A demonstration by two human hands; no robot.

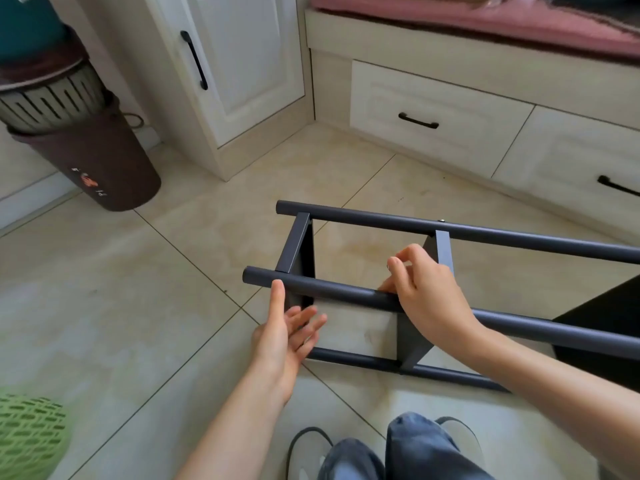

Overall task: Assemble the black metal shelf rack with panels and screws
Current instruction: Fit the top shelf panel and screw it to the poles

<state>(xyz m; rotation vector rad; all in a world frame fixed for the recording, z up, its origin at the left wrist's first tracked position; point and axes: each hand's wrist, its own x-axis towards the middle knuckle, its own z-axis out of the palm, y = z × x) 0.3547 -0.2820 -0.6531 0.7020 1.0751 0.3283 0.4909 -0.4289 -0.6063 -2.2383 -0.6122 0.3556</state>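
The black metal shelf rack [433,265] of round tubes and flat panels lay sideways on the tiled floor [104,289]. The right hand [429,289] pinched at the near tube, possibly seating a screw; the left hand [287,337] was released, forefinger touching it. Bracing that tube firmly would have kept the holes aligned.

Quick count: 1 black rack frame [450,233] with 3 round poles showing, 2 hands, 2 drawers, 3 black handles, 1 brown bin [104,161], 1 green basket [27,438].

Black metal shelf rack [446,230] lies on its side on the tiled floor [104,271]: round tubes horizontal, flat panels [414,336] standing vertically between them, partly assembled.
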